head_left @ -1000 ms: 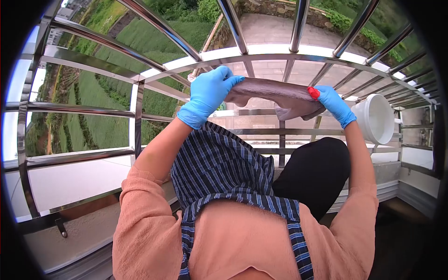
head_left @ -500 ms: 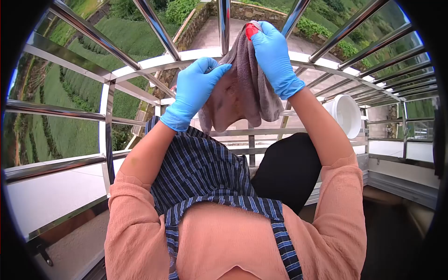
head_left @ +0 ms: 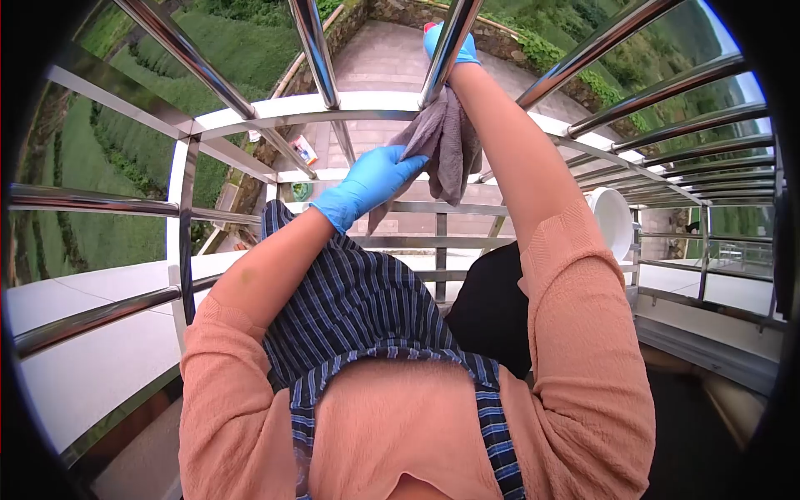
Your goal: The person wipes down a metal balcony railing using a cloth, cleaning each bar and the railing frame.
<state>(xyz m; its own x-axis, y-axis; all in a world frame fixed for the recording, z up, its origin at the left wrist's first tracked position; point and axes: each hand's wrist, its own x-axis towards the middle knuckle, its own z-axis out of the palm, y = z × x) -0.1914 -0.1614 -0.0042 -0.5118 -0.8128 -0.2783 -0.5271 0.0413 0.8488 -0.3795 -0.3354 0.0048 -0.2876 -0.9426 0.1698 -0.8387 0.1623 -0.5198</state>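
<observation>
A grey-mauve cloth [head_left: 450, 154] hangs in folds against the inner side of the metal railing [head_left: 292, 108]. My left hand [head_left: 375, 179], in a blue glove, is closed on the cloth's left side. My right hand [head_left: 454, 43], gloved in blue too, is stretched far forward beyond the curved rail, beside an upright bar that partly covers it. Something red shows at its fingertips; most of its fingers are hidden, and the cloth hangs below its wrist.
A white bucket [head_left: 612, 223] is at the right by the railing bars. Shiny bars surround me in front and on both sides. Below and beyond lie paving [head_left: 387, 62], a stone wall and green slopes. A striped apron covers my lap.
My right hand has moved forward past the rail, and its arm is straighter. My left hand has shifted slightly right and down. The cloth has dropped lower and is more bunched.
</observation>
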